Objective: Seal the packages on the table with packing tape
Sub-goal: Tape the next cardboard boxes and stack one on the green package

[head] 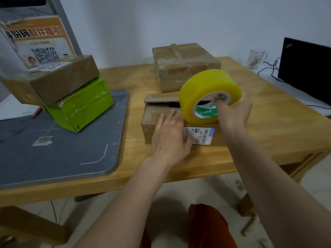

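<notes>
Right hand [232, 113] grips the one tape roll [209, 95] over the open box [161, 119]; left hand [170, 135] presses flat, fingers straight. Four boxes; bare table [268, 126] lies rightward.

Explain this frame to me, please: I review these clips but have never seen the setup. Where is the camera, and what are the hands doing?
There is no machine here. A person wears one wide-angle camera on the head, looking down at their own arms. The right hand grips a yellow tape roll through its core, holding it over a small cardboard box whose top flap is not yet closed. The left hand rests flat on that box. It sits on a wooden table, with an already taped box behind it. To the left, a brown box lies on a green box on a grey mat.
</notes>
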The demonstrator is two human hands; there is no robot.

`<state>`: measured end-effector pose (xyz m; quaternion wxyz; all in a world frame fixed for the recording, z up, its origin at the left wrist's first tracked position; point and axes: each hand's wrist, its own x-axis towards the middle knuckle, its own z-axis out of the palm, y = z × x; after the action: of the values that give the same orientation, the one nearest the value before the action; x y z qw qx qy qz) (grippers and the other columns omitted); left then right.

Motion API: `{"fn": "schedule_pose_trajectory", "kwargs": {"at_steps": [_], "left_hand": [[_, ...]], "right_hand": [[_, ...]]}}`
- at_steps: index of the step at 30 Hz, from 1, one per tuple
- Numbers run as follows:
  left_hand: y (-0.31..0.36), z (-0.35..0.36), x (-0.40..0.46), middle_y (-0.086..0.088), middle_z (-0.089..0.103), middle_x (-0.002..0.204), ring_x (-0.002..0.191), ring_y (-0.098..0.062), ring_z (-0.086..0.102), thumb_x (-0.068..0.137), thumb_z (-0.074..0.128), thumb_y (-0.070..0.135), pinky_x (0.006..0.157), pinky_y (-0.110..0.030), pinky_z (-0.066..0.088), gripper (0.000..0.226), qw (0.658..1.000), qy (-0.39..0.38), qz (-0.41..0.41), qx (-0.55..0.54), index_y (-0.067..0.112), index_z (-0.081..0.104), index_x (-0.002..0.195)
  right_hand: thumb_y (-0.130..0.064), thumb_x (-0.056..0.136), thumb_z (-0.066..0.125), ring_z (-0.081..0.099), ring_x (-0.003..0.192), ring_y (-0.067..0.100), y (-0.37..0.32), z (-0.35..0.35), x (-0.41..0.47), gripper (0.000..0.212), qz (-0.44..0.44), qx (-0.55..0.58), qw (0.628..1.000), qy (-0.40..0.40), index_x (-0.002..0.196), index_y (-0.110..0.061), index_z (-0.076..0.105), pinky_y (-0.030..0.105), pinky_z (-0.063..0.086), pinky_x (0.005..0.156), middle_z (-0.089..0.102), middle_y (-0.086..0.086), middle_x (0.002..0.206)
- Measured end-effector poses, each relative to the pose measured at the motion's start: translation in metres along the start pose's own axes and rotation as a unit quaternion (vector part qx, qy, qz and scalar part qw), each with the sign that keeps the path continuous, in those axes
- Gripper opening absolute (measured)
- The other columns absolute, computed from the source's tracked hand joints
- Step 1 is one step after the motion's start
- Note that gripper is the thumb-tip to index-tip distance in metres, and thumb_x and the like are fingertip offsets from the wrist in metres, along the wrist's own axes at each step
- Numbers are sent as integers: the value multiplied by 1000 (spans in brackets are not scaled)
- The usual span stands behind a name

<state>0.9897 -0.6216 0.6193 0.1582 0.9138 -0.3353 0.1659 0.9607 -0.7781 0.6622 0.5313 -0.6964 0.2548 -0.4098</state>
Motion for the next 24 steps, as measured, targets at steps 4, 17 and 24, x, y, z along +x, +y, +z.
{"fn": "schedule_pose_trajectory", "kwargs": {"at_steps": [4,17,24], "left_hand": [[-8,-6,-6,0,28,160,149,-13,16,89,60,33,121,-27,-2,72,997,-10,67,27,17,30,152],[20,-5,-3,-7,24,161,150,-20,13,84,62,47,118,-26,-6,83,997,-50,50,-6,11,29,151],[-19,-13,0,-7,6,164,151,-19,4,92,54,44,109,-28,-11,85,992,-46,-58,98,11,9,156]], "right_hand": [[-16,85,70,62,85,13,7,4,-2,25,4,13,1000,-1,104,-24,56,27,48,78,61,-9,90],[-12,87,69,58,74,-11,12,1,3,25,3,50,999,12,104,-25,56,6,45,66,61,-17,87],[-11,88,68,60,80,-2,13,2,3,23,1,48,999,7,104,-24,55,17,47,75,61,-14,88]]}}
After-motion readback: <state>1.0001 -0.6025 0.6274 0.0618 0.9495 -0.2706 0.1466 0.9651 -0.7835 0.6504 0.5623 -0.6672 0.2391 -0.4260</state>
